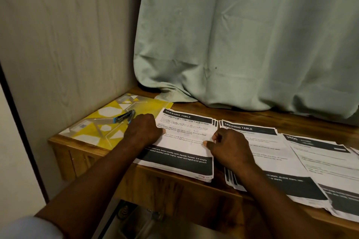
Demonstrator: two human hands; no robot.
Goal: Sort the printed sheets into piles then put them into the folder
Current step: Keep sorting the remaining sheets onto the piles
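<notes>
Sorting looked largely done to me: three piles of white printed sheets (272, 153) lay on the wooden counter (252, 116). My left hand (143, 130) and right hand (229, 147) gripped the leftmost pile (184, 145) by its side edges. The yellow patterned plastic folder (97, 128), at ten o'clock, seemed unfilled, with a blue-black stapler (124, 117) on it.

Dim, warm indoor light leaves the space under the bench (252, 114) dark. The white sheets (186, 141) are the brightest area. Wide-angle bending curves the left edge; the right-hand sheets (326, 161) look smeared and unreadable.
</notes>
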